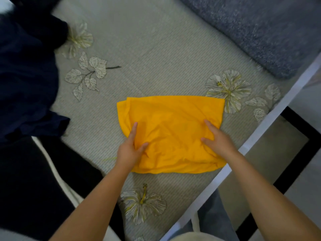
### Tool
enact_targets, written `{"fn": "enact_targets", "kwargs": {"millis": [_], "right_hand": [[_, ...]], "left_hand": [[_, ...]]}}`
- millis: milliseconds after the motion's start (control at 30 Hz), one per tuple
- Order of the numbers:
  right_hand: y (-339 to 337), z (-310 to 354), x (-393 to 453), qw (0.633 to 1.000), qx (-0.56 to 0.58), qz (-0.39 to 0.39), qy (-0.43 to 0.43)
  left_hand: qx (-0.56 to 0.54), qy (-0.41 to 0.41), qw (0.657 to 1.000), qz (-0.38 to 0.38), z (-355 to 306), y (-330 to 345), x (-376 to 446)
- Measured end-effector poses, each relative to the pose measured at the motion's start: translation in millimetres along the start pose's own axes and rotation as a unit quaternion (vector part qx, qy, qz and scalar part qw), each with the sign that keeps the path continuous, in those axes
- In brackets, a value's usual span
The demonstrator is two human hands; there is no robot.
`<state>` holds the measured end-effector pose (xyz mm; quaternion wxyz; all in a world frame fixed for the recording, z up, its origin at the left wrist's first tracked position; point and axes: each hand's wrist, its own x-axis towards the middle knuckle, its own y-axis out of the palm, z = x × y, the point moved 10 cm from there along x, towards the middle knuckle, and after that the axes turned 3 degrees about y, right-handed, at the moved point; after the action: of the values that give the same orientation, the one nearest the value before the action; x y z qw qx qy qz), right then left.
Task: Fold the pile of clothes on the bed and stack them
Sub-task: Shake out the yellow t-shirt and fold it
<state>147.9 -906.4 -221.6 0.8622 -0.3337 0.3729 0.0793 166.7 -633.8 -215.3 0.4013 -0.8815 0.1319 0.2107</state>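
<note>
No readable text, labels, brands or numbers anywhere in view.
</note>
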Motion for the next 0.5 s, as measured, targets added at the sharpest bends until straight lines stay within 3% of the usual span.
{"fn": "enact_targets", "kwargs": {"millis": [167,267,500], "right_hand": [[-11.6,-7.5,-8.2,0.997,0.068,-0.035,-0.001],[-22.1,-7.5,-11.8,0.997,0.036,-0.072,0.001],[-47.7,1.1,-12.0,0.998,-0.025,-0.053,0.006]], "left_hand": [[-0.090,0.023,0.995,0.033,-9.1,9.7,-1.7],[-0.106,0.008,0.993,0.056,-13.8,19.6,0.4],[-0.112,-0.014,0.992,0.059,-35.1,15.6,9.5]]}}
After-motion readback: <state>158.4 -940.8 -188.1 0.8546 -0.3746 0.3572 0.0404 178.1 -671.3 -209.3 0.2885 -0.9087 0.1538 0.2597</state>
